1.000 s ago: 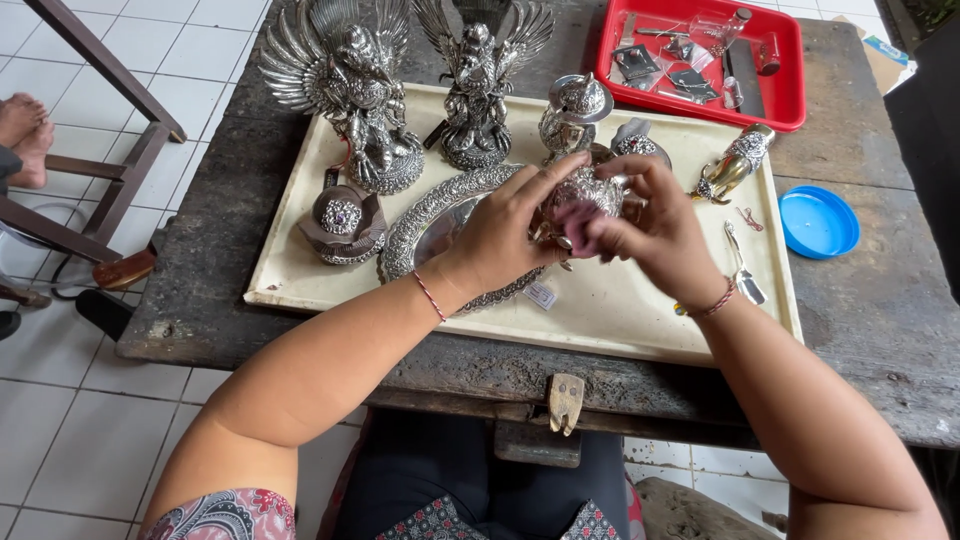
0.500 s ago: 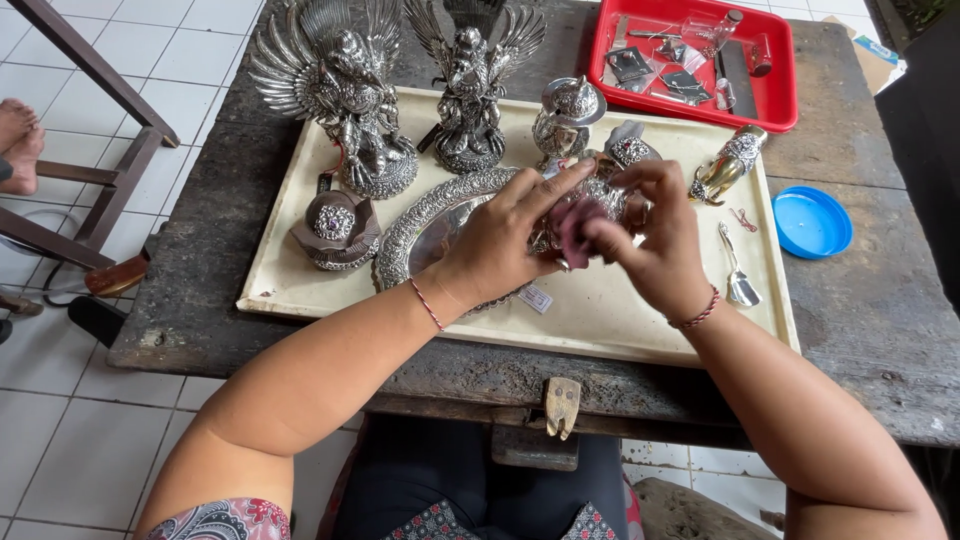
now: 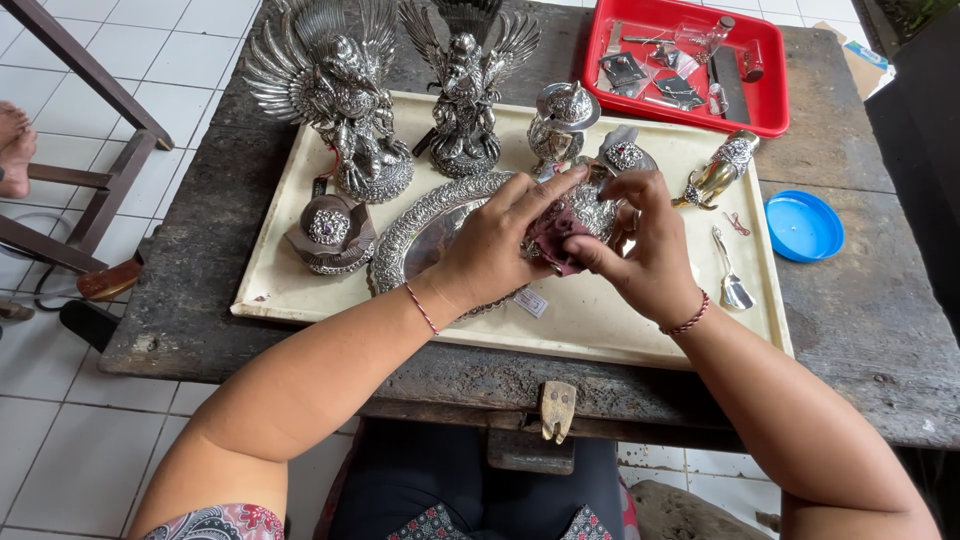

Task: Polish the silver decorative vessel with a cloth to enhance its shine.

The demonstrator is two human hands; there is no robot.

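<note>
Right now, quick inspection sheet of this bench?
Surface: worn wooden table with cream tray on it.
Job's things: embossed silver piece and dark red cloth, held over the tray.
Clutter: two winged statues, oval platter, lidded box, spoon, red tray of small tools, blue lid.
Grippers: left hand and right hand both grip the piece and cloth.
Cables: nothing seen.
Surroundings: white tiled floor, wooden stool, someone's foot.
</note>
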